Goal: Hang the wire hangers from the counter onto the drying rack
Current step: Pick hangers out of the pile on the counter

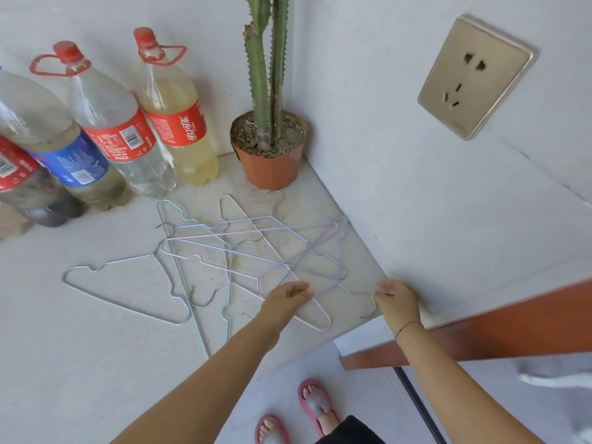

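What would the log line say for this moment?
step: pickup | hangers: tangled on counter | left hand: grips one | right hand: pinches a hook

view: head-worn | faces: forward and steeply down onto counter [80, 363] corner | range: near | shared: single view

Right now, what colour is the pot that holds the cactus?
Terracotta orange. The cactus pot stands in the counter corner, and the head view shows it clearly.

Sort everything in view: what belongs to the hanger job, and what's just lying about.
Job: wire hangers; left hand and right hand, both gripping hanger wire; counter.
Lying about: plastic bottles; potted cactus; wall socket.
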The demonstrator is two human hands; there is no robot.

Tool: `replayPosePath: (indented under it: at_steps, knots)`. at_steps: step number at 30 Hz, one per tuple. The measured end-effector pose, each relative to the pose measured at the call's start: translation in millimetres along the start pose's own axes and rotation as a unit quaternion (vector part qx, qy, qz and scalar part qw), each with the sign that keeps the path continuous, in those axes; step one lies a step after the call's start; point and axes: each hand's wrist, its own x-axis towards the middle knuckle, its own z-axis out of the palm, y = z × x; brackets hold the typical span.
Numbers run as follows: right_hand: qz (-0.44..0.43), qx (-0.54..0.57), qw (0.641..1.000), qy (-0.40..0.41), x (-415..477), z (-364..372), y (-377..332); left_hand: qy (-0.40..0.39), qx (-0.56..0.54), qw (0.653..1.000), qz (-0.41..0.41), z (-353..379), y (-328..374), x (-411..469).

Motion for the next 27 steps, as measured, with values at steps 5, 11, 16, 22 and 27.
replayPosePath:
  at_steps: [5, 11, 16, 22, 27]
  knots:
    - [0.140, 0.168, 0.976, -0.017, -3.2, -2.6, -8.1, -0.007, 0.025, 1.000, -0.008, 8.4, -2.3, 6.8]
    - [0.203, 0.321, 0.921, -0.086, -23.1, -15.0, -27.3, -0.009, 0.046, 0.999, 0.007, 4.7, 6.5, 2.8]
    - [0.109, 0.325, 0.922, -0.180, -41.3, -15.8, -69.9, -0.003, 0.095, 0.994, 0.052, -4.6, 18.6, -4.4]
    - [0.027, 0.308, 0.913, -0.264, -54.0, -1.5, -131.1, 0.039, 0.113, 0.988, 0.102, -20.4, 32.0, -15.9]
    - [-0.029, 0.271, 0.910, -0.314, -63.1, 14.6, -172.0, 0.091, 0.075, 0.984, 0.133, -39.8, 44.6, -32.5]
